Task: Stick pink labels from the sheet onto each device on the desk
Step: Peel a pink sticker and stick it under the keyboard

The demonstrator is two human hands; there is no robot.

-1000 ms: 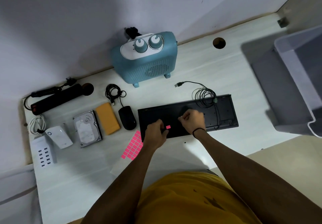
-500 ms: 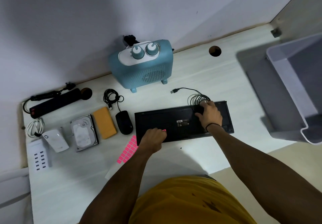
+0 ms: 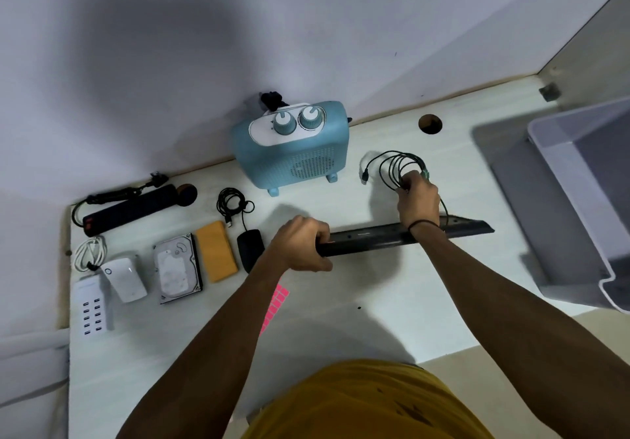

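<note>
Hands hold the black keyboard [image 3: 402, 238] up on its edge. The left hand [image 3: 300, 246] is closed around its left end. The right hand [image 3: 418, 199] is closed on the coiled cable [image 3: 395, 169] near the other end. A good turn would be slow, with the cable kept off the keys, so the keyboard lands flat. The pink label sheet [image 3: 274, 305] lies on the white tabletop [image 3: 392, 319], partly under the left arm. Nearby sit a mouse [image 3: 249, 246], a hard drive [image 3: 177, 268] and a blue heater [image 3: 293, 152]. A grey bin [image 3: 579, 199] stands at the right.
</note>
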